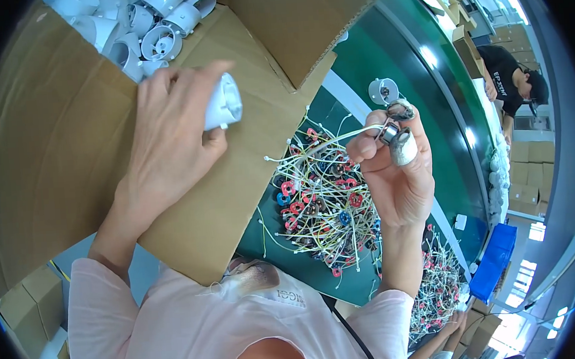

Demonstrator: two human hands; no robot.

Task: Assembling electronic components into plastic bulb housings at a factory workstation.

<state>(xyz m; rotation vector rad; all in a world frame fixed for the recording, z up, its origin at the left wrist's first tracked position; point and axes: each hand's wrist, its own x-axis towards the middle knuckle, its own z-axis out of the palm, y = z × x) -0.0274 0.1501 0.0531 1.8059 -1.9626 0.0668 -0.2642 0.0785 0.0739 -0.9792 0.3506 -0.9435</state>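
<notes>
My left hand (164,125) is closed around a white plastic cylindrical housing (223,102), above the brown flap of a cardboard box (216,204). My right hand (397,178), with worn coverings on the thumb and a fingertip, pinches a small dark and metallic coil-like part (388,132). Pale wires trail from that part to the left. Below and between the hands lies a heap of wired parts (329,210) with red, blue and dark rings. Several more white housings (150,29) fill the box at the upper left.
One white housing (383,91) stands on the green conveyor belt (420,77) beyond my right hand. A second heap of wired parts (435,282) lies at the lower right, near another person's hands. A blue bin (495,261) is at the right. A co-worker (510,77) in black works across the belt.
</notes>
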